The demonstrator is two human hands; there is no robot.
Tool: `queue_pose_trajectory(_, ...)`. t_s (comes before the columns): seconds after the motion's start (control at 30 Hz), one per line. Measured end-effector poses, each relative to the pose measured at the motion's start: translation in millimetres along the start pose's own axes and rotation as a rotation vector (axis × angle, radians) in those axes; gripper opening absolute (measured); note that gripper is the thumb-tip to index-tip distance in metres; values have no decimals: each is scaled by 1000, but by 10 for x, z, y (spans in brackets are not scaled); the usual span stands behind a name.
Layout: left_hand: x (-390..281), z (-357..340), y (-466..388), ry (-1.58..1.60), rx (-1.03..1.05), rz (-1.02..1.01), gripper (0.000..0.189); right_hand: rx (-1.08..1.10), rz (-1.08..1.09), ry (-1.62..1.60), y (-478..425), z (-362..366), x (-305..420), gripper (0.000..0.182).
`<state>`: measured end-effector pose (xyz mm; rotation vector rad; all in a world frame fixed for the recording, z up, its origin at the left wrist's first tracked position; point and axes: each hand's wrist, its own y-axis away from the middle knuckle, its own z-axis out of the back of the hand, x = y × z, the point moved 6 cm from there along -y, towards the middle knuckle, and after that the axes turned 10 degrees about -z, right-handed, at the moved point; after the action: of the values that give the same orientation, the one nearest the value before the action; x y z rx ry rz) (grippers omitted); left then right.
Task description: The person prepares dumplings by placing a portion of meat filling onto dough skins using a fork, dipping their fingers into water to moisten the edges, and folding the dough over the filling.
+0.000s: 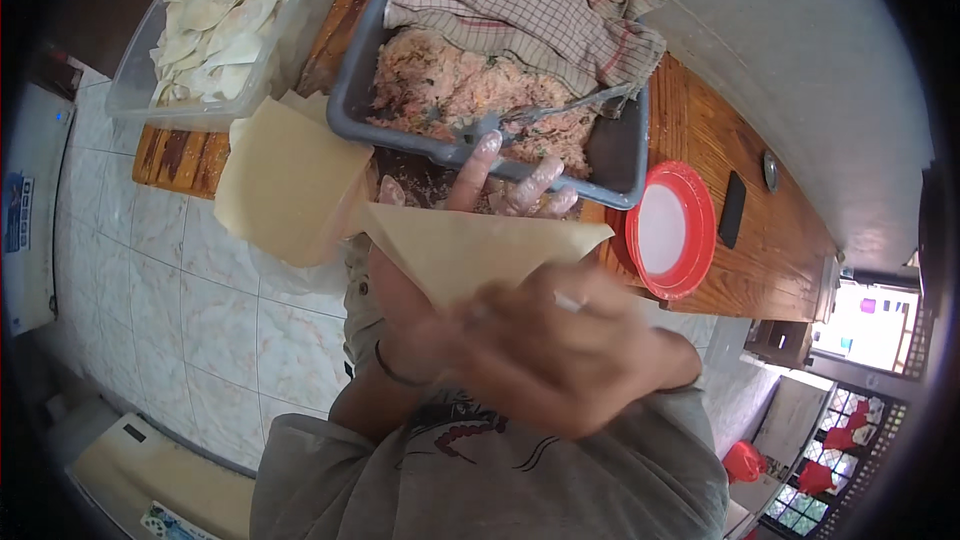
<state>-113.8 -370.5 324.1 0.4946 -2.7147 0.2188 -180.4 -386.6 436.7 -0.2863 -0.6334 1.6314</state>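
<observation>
A thin sheet of dough wrapper [480, 244], with a corner hanging down, lies over my left hand [420, 270], whose flour-dusted fingers stick out past its far edge. Over the sheet's near right part is my right hand [562, 337], blurred; its grip cannot be made out. Left of them rests a stack of square dough wrappers [292, 184]. Beyond my fingers stands a grey plastic tub [487, 157] of minced filling [450, 82], with a metal fork [562, 106] lying in the mince and a checked cloth [525, 15] over its far part.
A clear plastic box [277, 82] of folded dumplings [225, 22] stands at the upper left. On the wooden table [750, 255] to the right are a red bowl [705, 232] of white liquid, a dark flat object [733, 210] and a small round metal item [770, 171].
</observation>
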Motion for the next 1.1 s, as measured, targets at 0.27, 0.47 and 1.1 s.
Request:
queue_pose_trajectory(0.27, 15, 135, -77, -519, -42, 86, 92, 111, -452, -343, 333, -84, -452, 23)
queue_pose_trajectory(0.47, -77, 385, 3, -975, -19, -375, 58, -330, -722, -511, 531, 12, -720, 12)
queue_pose_trajectory(1.1, -511, 206, 124, -1545, -270, -482, 21, 260, -755, -530, 568, -349, -750, 34)
